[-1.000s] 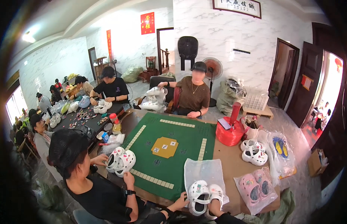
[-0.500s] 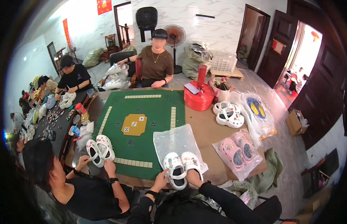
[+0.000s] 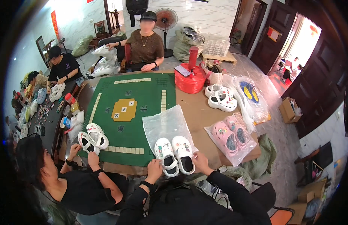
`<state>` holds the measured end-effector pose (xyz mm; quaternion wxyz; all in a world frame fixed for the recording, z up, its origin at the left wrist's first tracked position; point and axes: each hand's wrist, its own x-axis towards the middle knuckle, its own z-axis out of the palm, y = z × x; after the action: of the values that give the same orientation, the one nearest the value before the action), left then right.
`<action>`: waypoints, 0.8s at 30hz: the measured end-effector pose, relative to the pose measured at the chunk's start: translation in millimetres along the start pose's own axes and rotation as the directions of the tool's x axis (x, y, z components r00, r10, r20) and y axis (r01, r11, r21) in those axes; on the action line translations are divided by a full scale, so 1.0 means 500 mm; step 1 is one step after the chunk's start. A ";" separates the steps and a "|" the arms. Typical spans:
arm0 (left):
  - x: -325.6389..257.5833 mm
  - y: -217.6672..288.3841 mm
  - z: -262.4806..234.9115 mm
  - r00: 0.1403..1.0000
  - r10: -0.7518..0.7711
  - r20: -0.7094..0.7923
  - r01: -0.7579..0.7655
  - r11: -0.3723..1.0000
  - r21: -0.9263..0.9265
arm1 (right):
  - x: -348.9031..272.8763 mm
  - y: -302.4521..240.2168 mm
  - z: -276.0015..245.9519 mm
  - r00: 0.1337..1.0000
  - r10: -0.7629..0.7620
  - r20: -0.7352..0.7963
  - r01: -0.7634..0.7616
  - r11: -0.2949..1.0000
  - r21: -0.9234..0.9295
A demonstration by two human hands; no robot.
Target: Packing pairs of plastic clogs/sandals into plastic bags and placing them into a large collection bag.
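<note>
A pair of white clogs with small colourful charms lies side by side before me, toes pointing away. The left clog (image 3: 165, 149) and the right clog (image 3: 182, 147) partly cover a clear plastic bag (image 3: 167, 120) lying flat beneath their toes. My left hand (image 3: 155, 169), fingers curled, holds the left clog by its outer edge near the heel. On the other side, my right hand (image 3: 201, 162) grips the outer edge of the right clog; some of its fingertips are hidden against the shoe.
Bagged pink clogs (image 3: 232, 135) lie to my right, with more white clogs (image 3: 221, 98) behind them. A red twine roll (image 3: 190, 79) stands at the far edge. To my left, a co-worker handles white clogs (image 3: 92, 138) on the green mahjong-patterned mat (image 3: 95, 119).
My right hand has come out of the right clog's heel opening to its outer side. The clogs are now straighter and more even. The whole view has shifted slightly.
</note>
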<state>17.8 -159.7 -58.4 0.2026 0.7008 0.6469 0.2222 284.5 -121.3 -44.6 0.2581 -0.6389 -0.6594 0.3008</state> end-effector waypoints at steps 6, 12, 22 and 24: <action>0.026 0.091 -0.011 0.935 0.335 -0.117 -0.335 0.942 0.019 | 0.046 0.023 0.011 0.983 -0.183 -0.006 0.164 0.894 -0.416; 0.021 0.141 0.013 0.788 0.602 0.129 -0.609 0.793 0.018 | 0.086 0.005 0.018 0.956 -0.272 0.108 0.285 0.783 -0.553; 0.006 0.125 0.037 0.854 0.481 0.201 -0.520 0.811 0.270 | 0.035 0.027 0.002 0.866 -0.490 0.097 0.493 0.807 -0.325; 0.003 0.126 0.038 0.844 0.492 0.211 -0.535 0.797 0.282 | 0.017 0.045 -0.013 0.843 -0.518 0.143 0.531 0.763 -0.368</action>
<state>80.0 -163.2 -37.9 0.0554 0.8864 0.4457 0.1122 304.3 -112.5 -56.7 0.1873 -0.4625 -0.8621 0.0883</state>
